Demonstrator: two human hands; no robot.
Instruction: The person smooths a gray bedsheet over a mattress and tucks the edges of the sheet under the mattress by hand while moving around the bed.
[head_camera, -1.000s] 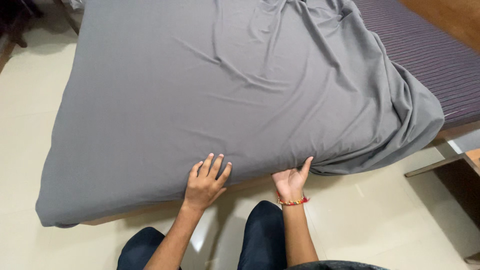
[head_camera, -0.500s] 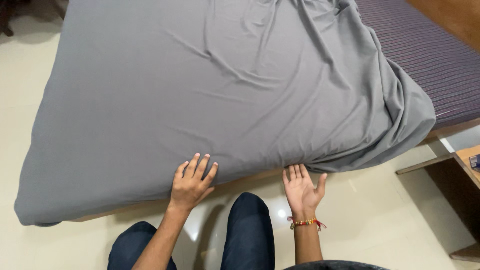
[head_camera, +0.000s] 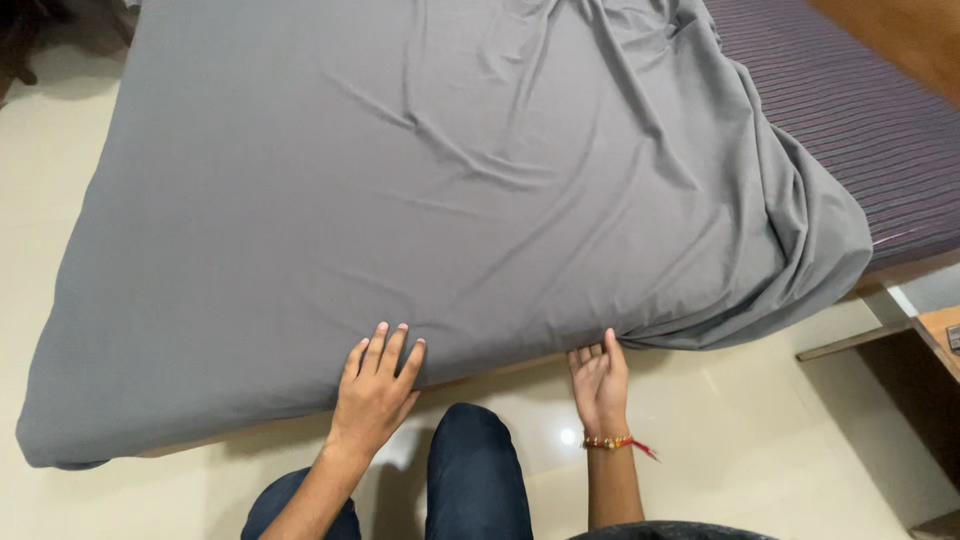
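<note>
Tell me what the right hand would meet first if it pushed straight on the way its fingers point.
The right hand points palm-up at the hanging edge of the plain grey fabric bedsheet. Its fingertips look already at that hem, so it would likely meet the sheet first, then the mattress side behind it, though depth is unclear.

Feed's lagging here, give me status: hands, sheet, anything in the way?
Left hand flat on grey sheet at the near edge. Right hand open, palm up, fingers at the sheet's hem. Sheet bunched at right corner, striped mattress bare there.
</note>
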